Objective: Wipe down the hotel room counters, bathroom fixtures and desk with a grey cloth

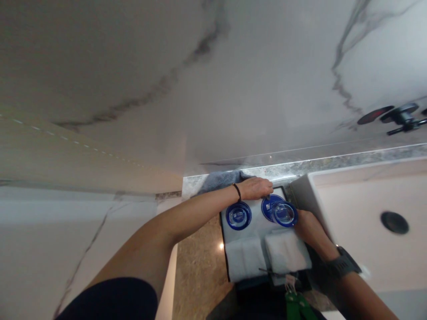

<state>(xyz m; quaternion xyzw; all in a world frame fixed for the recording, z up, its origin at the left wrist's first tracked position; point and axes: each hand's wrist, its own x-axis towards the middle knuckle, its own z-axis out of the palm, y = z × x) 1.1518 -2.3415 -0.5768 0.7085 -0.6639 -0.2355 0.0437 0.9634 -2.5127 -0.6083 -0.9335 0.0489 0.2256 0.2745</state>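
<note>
A drinking glass (284,214) with blue at its rim is in my right hand (306,226), which grips its right side; most of the fingers are hidden. It partly overlaps a round blue coaster (268,205). My left hand (256,188) is closed at the far side of that coaster, fingertips together and pointing down; what they pinch, if anything, does not show clearly. Below my left wrist, a second glass (239,216) stands on another blue round. Both sit on a white-lined tray (256,229) with a dark edge, along with two folded white towels (245,258) (287,251).
A white basin (353,209) with a dark drain (394,222) stands close on the right. Black taps (403,118) stick out from the marbled wall (267,80). Behind my left wrist lies a grey-blue cloth (218,181). Brown stone counter (196,262) shows left of the tray.
</note>
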